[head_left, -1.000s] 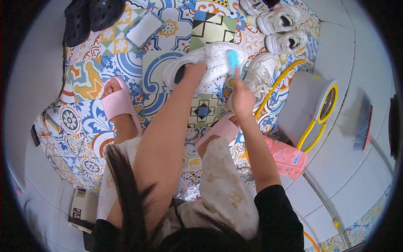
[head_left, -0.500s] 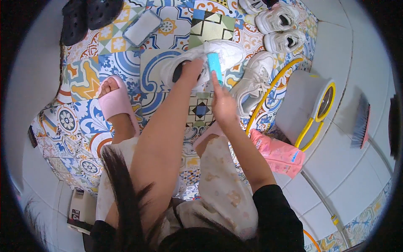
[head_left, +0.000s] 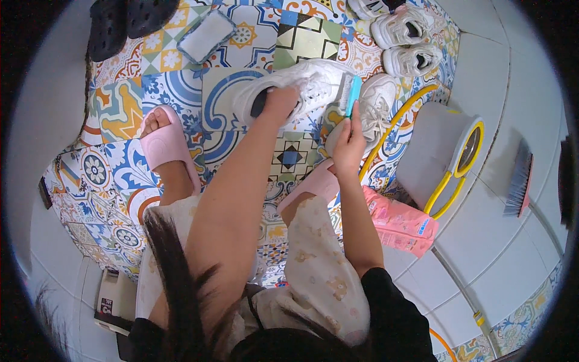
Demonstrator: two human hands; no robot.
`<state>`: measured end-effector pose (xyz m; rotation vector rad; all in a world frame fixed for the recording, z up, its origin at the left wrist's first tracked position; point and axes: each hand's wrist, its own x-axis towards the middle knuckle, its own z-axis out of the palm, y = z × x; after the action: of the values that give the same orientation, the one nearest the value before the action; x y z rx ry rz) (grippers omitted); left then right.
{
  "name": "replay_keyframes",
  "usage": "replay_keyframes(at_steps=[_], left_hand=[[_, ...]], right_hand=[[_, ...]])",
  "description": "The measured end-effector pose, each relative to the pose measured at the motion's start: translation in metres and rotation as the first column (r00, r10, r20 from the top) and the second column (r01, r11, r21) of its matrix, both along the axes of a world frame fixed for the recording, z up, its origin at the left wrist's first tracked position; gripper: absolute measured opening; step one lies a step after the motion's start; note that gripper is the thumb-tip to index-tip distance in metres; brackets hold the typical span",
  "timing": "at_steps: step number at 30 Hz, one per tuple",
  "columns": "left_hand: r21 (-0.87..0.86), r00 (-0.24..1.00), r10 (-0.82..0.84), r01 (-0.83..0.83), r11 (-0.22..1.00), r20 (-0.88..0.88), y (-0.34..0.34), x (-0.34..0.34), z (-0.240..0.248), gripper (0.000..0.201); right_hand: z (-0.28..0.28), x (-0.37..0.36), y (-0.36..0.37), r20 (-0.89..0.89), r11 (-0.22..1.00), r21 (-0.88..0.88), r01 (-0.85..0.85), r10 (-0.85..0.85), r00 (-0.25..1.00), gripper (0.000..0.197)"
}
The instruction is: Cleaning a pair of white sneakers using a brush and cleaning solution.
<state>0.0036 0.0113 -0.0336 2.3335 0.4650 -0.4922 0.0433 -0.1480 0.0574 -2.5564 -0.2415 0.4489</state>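
A white lace-up sneaker (head_left: 313, 77) lies on the patterned tiles, its toe to the right. My left hand (head_left: 282, 104) holds it at the opening, with the fingers hidden inside. In my closed right hand (head_left: 350, 145) is a small scrub brush (head_left: 354, 95) with a turquoise back and pale bristles. The brush is upright just right of the sneaker's toe; I cannot tell whether its bristles touch the shoe. Behind the brush and hand rests a second white sneaker (head_left: 381, 104), partly covered by them.
A yellow hose (head_left: 395, 120) curves beside a grey bucket (head_left: 431, 151) with yellow trim. Near it lies a pink bag (head_left: 401, 222). More white sneakers (head_left: 401, 30) are at the far right, dark clogs (head_left: 108, 30) at the far left. A pale rectangular block (head_left: 207, 36) lies beyond the held sneaker.
My right hand has moved the brush rightward, off the sneaker's upper to beside its toe. The held sneaker has rolled a little, so its laces show more.
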Motion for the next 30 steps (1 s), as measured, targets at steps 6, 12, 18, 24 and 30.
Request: replay_keyframes(at_steps=[6, 12, 18, 24, 30], left_hand=[[-0.351, 0.976, 0.209, -0.218, 0.911, -0.063, -0.004, -0.004, -0.017, 0.031], [-0.409, 0.867, 0.447, -0.498, 0.765, -0.220, -0.010, -0.003, -0.002, 0.043], [-0.483, 0.900, 0.344, -0.435, 0.760, -0.269, -0.003, 0.006, -0.014, 0.035], [-0.047, 0.992, -0.065, 0.060, 0.997, -0.107, 0.000, -0.002, -0.007, 0.033], [-0.523, 0.735, 0.583, -0.667, 0.531, -0.346, -0.011, 0.006, -0.019, 0.037]], right_hand=[[-0.001, -0.013, -0.005, 0.046, 0.991, 0.046, -0.126, 0.124, 0.991, 0.047], [0.003, -0.045, -0.019, -0.108, 0.887, -0.258, -0.384, 0.368, 0.923, 0.058], [-0.019, -0.005, 0.031, 0.057, 0.888, -0.218, -0.404, 0.425, 0.903, 0.060], [-0.027, -0.059, -0.021, 0.073, 0.862, -0.247, -0.443, 0.473, 0.878, 0.061], [-0.033, -0.020, 0.009, 0.123, 0.894, -0.236, -0.380, 0.415, 0.901, 0.057]])
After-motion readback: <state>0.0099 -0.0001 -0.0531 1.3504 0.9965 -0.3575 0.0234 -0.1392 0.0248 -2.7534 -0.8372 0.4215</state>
